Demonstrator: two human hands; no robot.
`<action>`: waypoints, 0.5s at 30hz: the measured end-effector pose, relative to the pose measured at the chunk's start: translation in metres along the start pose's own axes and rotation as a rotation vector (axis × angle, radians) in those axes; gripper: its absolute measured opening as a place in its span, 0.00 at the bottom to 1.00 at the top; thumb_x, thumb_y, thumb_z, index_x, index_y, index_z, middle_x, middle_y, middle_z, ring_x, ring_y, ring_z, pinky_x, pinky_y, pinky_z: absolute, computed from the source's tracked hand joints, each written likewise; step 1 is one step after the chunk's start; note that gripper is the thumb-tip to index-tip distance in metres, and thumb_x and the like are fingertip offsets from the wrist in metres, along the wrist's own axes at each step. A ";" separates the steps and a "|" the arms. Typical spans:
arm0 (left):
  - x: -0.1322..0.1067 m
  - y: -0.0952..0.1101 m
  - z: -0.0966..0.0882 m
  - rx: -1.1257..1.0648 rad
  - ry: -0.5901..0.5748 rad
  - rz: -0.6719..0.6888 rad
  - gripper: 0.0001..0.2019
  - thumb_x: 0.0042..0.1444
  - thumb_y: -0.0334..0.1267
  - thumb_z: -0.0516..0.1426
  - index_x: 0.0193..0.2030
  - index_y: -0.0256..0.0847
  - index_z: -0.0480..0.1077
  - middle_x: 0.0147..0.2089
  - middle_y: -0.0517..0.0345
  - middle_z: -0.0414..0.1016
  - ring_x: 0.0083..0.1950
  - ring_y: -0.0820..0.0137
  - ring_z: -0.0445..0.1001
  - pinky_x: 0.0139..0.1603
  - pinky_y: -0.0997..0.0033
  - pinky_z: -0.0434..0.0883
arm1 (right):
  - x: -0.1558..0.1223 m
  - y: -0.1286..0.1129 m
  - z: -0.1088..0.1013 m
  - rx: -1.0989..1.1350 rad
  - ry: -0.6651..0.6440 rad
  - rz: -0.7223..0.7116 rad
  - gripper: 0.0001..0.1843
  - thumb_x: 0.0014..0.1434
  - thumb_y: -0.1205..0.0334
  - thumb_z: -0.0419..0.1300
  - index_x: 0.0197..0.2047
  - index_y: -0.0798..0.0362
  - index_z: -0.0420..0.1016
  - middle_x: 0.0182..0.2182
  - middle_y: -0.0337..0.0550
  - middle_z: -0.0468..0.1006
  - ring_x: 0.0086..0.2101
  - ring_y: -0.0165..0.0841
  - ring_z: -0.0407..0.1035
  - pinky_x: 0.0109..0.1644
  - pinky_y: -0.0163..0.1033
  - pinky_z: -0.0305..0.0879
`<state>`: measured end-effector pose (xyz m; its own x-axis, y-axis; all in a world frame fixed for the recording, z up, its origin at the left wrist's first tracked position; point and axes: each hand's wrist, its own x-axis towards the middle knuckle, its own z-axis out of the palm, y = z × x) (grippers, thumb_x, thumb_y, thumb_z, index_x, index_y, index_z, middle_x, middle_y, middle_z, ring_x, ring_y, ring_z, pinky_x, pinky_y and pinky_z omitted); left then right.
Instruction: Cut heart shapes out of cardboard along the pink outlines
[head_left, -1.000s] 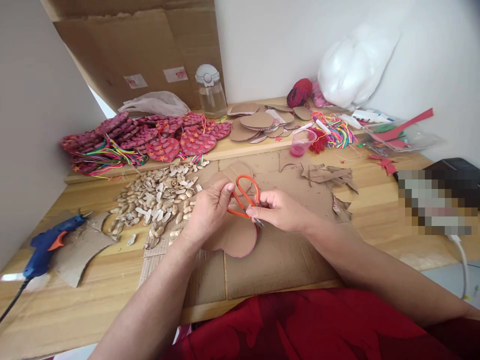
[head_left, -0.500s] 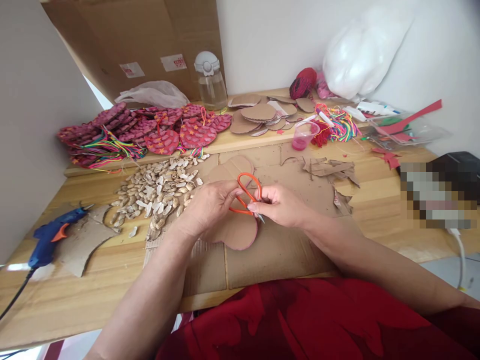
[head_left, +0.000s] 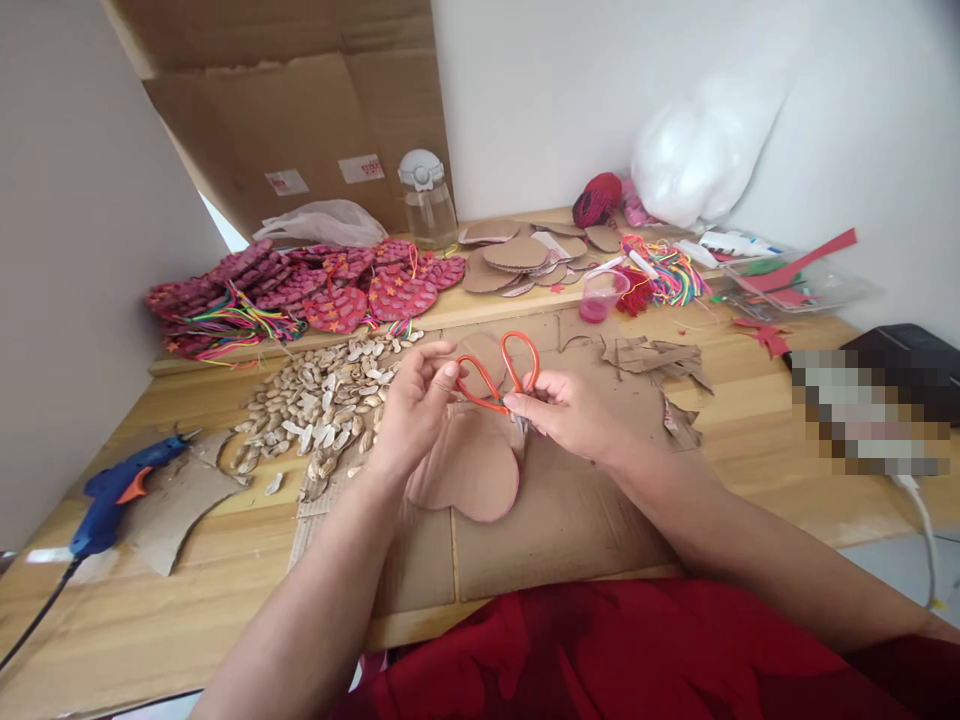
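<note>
Scissors (head_left: 520, 362) with orange looped handles are held in front of me, handles up and spread apart, metal blades pointing down. My right hand (head_left: 559, 412) pinches them near the pivot, thumb on top. My left hand (head_left: 416, 400) is at the left handle loop, its thumb against the loop's end and its index finger raised; part of that grip is hidden. Below the hands lies a rounded, lobed cardboard cutout (head_left: 469, 470) with a pinkish edge. It rests on a flat cardboard sheet (head_left: 570, 530).
Peanut shells (head_left: 322, 400) are heaped at left, beside a blue glue gun (head_left: 124, 495). Behind are pink decorated pieces (head_left: 337, 290), cardboard ovals (head_left: 517, 252), a bottle (head_left: 427, 205), a plastic cup (head_left: 602, 292) and coloured cords (head_left: 675, 275). Torn cardboard strips (head_left: 652, 358) lie at right.
The scissors' handles have turned and spread wider, with the loops now side by side. My left hand has shifted slightly left and its fingers have loosened. The camera view has tilted up slightly.
</note>
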<state>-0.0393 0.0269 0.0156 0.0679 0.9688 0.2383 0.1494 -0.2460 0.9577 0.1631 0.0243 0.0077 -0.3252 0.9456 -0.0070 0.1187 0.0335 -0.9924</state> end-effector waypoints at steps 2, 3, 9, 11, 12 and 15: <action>-0.001 -0.003 0.004 -0.130 -0.032 -0.164 0.19 0.62 0.50 0.58 0.53 0.40 0.71 0.38 0.56 0.75 0.37 0.71 0.73 0.35 0.73 0.68 | 0.000 -0.002 0.000 0.046 0.046 0.003 0.15 0.58 0.49 0.64 0.32 0.54 0.73 0.24 0.36 0.71 0.22 0.26 0.58 0.27 0.35 0.55; -0.002 -0.004 0.007 -0.164 -0.053 -0.210 0.18 0.61 0.51 0.59 0.49 0.39 0.72 0.36 0.57 0.75 0.35 0.71 0.72 0.34 0.74 0.67 | 0.000 -0.002 0.001 0.064 0.059 -0.005 0.16 0.57 0.49 0.65 0.32 0.54 0.73 0.24 0.36 0.72 0.22 0.27 0.59 0.27 0.36 0.56; -0.009 -0.009 0.022 -0.125 -0.058 -0.244 0.16 0.62 0.49 0.56 0.33 0.38 0.70 0.28 0.59 0.72 0.28 0.73 0.69 0.29 0.74 0.66 | -0.005 -0.001 0.008 -0.127 0.059 -0.069 0.13 0.59 0.52 0.61 0.32 0.54 0.73 0.25 0.38 0.73 0.25 0.29 0.63 0.30 0.36 0.57; -0.008 -0.010 0.022 -0.100 -0.055 -0.244 0.13 0.61 0.47 0.56 0.33 0.38 0.70 0.28 0.60 0.72 0.27 0.74 0.68 0.29 0.74 0.67 | -0.007 -0.001 0.009 -0.264 0.049 -0.061 0.12 0.61 0.54 0.59 0.33 0.55 0.74 0.24 0.37 0.71 0.23 0.28 0.60 0.27 0.36 0.54; -0.008 -0.011 0.021 -0.085 -0.052 -0.239 0.12 0.61 0.46 0.56 0.34 0.38 0.70 0.28 0.60 0.72 0.27 0.73 0.68 0.29 0.74 0.68 | -0.007 -0.002 0.010 -0.316 0.047 -0.054 0.12 0.61 0.54 0.58 0.33 0.55 0.74 0.23 0.37 0.69 0.23 0.28 0.58 0.27 0.36 0.52; -0.007 -0.015 0.019 -0.039 -0.031 -0.231 0.10 0.61 0.43 0.57 0.43 0.39 0.71 0.30 0.61 0.74 0.27 0.72 0.70 0.31 0.72 0.70 | -0.008 -0.003 0.011 -0.414 0.044 -0.050 0.13 0.61 0.55 0.57 0.32 0.54 0.73 0.21 0.35 0.65 0.21 0.27 0.55 0.26 0.36 0.48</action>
<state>-0.0234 0.0236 -0.0032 0.0672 0.9977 0.0075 0.1260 -0.0160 0.9919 0.1551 0.0126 0.0090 -0.3002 0.9523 0.0539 0.4737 0.1979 -0.8581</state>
